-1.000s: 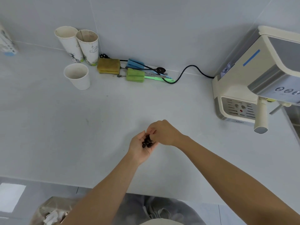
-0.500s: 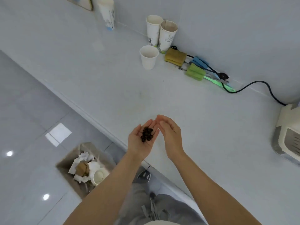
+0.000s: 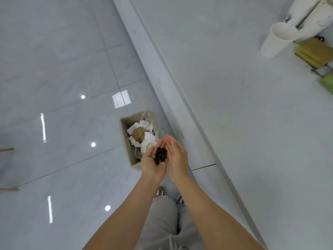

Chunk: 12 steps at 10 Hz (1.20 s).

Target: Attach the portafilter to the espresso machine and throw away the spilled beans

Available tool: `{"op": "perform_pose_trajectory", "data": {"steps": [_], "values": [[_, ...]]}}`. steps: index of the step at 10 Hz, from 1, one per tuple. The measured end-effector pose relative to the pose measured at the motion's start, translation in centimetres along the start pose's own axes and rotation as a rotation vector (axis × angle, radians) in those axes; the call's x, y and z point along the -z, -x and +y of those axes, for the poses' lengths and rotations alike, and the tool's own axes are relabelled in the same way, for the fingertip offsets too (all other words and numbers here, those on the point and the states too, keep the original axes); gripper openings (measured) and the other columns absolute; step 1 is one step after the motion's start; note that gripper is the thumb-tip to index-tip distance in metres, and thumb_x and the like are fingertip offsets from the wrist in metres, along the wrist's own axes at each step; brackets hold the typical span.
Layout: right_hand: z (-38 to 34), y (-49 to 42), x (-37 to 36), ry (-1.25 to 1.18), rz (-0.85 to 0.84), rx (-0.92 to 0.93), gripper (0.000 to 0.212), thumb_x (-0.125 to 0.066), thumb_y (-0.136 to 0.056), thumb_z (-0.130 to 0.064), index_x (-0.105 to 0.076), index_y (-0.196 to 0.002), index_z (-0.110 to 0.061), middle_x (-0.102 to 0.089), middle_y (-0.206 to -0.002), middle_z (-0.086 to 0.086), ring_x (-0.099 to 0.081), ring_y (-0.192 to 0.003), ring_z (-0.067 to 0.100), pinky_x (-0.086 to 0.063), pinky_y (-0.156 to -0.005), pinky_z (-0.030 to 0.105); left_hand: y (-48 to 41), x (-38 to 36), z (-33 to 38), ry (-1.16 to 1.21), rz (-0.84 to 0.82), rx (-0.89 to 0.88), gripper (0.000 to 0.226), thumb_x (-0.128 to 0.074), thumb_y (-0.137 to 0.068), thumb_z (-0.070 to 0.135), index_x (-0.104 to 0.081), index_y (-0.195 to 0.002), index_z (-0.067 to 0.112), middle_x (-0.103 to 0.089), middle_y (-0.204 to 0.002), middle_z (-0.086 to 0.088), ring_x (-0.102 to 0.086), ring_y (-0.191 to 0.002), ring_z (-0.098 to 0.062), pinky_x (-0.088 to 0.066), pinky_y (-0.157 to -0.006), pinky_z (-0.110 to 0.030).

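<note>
A small pile of dark coffee beans lies in the cupped palm of my left hand. My right hand stands edge-on against it on the right, fingers together, holding nothing. Both hands hover off the counter, over the near right corner of a rectangular trash bin on the floor, which holds crumpled paper, a brown box and a paper cup. The espresso machine and portafilter are out of view.
The white counter runs diagonally along the right, its edge just right of my hands. A paper cup, a brown sponge and a green sponge sit at its far right. Glossy floor tiles lie to the left. My legs and shoes are below.
The view has swung left and down from the counter to the floor. My hands carried the beans off the counter's edge and now hover above the bin.
</note>
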State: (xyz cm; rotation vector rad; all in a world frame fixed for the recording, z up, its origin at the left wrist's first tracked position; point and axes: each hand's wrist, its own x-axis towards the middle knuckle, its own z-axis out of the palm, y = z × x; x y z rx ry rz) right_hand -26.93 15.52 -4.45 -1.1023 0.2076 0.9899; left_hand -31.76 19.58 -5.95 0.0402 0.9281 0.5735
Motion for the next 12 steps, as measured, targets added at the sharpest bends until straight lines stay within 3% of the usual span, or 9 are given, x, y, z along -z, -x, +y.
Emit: {"op": "perform_pose_trajectory", "data": {"steps": [2, 3, 4, 5, 6, 7, 9, 10, 12], "values": [[7.2, -5.9, 1.1, 0.094, 0.006, -0.085, 0.026, -0.044, -0.094, -0.013, -0.069, -0.086, -0.012, -0.068, -0.097, 0.003, -0.069, -0.078, -0.001, -0.054, -0.056, 0.009, -7.1, 5.9, 0.5, 0.037, 0.121, -0.012, 0.041, -0.028, -0.095, 0.019, -0.064, -0.089, 0.000, -0.064, -0.098, -0.013, -0.059, -0.096, -0.023, -0.044, -0.091, -0.031], [10.9, -9.7, 2.3, 0.168, 0.007, -0.133, 0.025, -0.046, -0.092, -0.015, -0.069, -0.081, -0.015, -0.068, -0.095, 0.004, -0.066, -0.086, 0.006, -0.053, -0.055, 0.009, -11.3, 8.7, 0.2, 0.059, 0.194, -0.010, 0.040, -0.028, -0.096, 0.018, -0.062, -0.085, 0.000, -0.062, -0.094, -0.013, -0.059, -0.091, -0.022, -0.042, -0.091, -0.031], [14.2, -13.6, 3.6, 0.242, 0.034, -0.169, 0.036, -0.048, -0.092, -0.019, -0.074, -0.068, -0.023, -0.069, -0.083, 0.001, -0.066, -0.079, 0.006, -0.052, -0.057, 0.012, -15.4, 11.1, 0.0, 0.065, 0.242, 0.009, 0.038, -0.029, -0.096, 0.018, -0.060, -0.085, 0.000, -0.060, -0.093, -0.014, -0.058, -0.090, -0.022, -0.042, -0.096, -0.032], [17.0, -17.1, 4.8, 0.331, 0.034, -0.238, 0.028, -0.045, -0.093, -0.026, -0.066, -0.074, -0.024, -0.065, -0.088, 0.001, -0.062, -0.087, 0.011, -0.048, -0.069, 0.019, -18.9, 12.8, -0.1, 0.063, 0.291, 0.010, 0.037, -0.029, -0.095, 0.017, -0.058, -0.081, 0.000, -0.058, -0.089, -0.014, -0.056, -0.089, -0.023, -0.040, -0.102, -0.033], [18.8, -19.9, 5.4, 0.367, 0.040, -0.324, 0.026, -0.044, -0.093, -0.030, -0.064, -0.086, -0.016, -0.063, -0.090, 0.001, -0.059, -0.086, 0.010, -0.046, -0.067, 0.020, -21.3, 14.0, 0.2, 0.052, 0.308, 0.012, 0.034, -0.029, -0.096, 0.017, -0.056, -0.085, 0.000, -0.055, -0.091, -0.016, -0.055, -0.091, -0.024, -0.037, -0.104, -0.035], [19.6, -21.8, 5.3, 0.371, 0.040, -0.383, 0.027, -0.042, -0.094, -0.036, -0.060, -0.101, -0.017, -0.059, -0.101, 0.007, -0.057, -0.091, 0.015, -0.046, -0.078, 0.025, -23.0, 14.5, 0.7, 0.019, 0.310, 0.026, 0.041, -0.029, -0.096, 0.020, -0.047, -0.120, -0.009, -0.053, -0.122, -0.023, -0.050, -0.116, -0.031, -0.035, -0.108, -0.040], [19.4, -22.8, 4.9, 0.392, 0.027, -0.494, 0.047, -0.035, -0.095, -0.040, -0.047, -0.124, -0.005, -0.056, -0.106, 0.012, -0.056, -0.084, 0.015, -0.044, -0.076, 0.024, -23.2, 14.1, 1.4, -0.102, 0.319, 0.102, 0.050, -0.028, -0.097, 0.027, -0.032, -0.133, -0.007, -0.041, -0.139, -0.023, -0.042, -0.126, -0.032, -0.036, -0.102, -0.037], [18.6, -22.3, 4.2, 0.382, 0.041, -0.517, 0.049, -0.035, -0.095, -0.040, -0.045, -0.126, -0.004, -0.053, -0.126, 0.017, -0.054, -0.094, 0.018, -0.041, -0.084, 0.026, -22.9, 13.6, 1.7, -0.108, 0.324, 0.110, 0.055, -0.029, -0.097, 0.027, -0.014, -0.140, -0.003, -0.021, -0.150, -0.023, -0.029, -0.136, -0.033, -0.026, -0.113, -0.040], [16.0, -20.8, 3.1, 0.353, 0.063, -0.539, 0.056, -0.032, -0.096, -0.042, -0.030, -0.138, -0.004, -0.035, -0.145, 0.016, -0.036, -0.132, 0.026, -0.031, -0.107, 0.034, -21.7, 12.9, 2.3, -0.108, 0.311, 0.118, 0.059, -0.028, -0.097, 0.030, -0.005, -0.142, -0.001, -0.008, -0.153, -0.024, -0.021, -0.139, -0.035, -0.022, -0.115, -0.045]]}}
